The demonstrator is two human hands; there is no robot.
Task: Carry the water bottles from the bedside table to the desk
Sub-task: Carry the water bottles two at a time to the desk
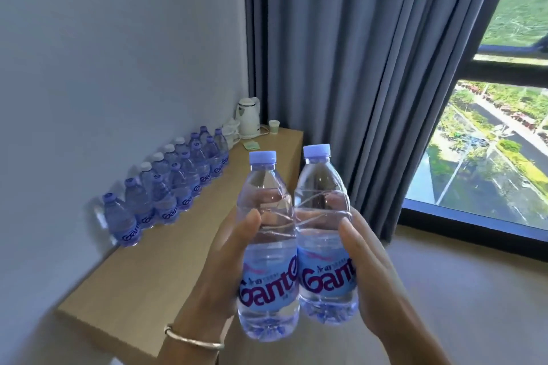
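Hands point(225, 261) around two bottles point(268, 246)

Clear bottles point(268, 246) wear pale-blue caps and blue labels with purple lettering; tan table point(142, 270), white kettle point(248, 117), grey-blue curtain point(355, 83).

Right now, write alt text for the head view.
Two hands carry two clear plastic water bottles with blue caps, left hand gripping the left bottle, right hand the right bottle, above a light wooden desk holding rows of bottles and a white kettle.
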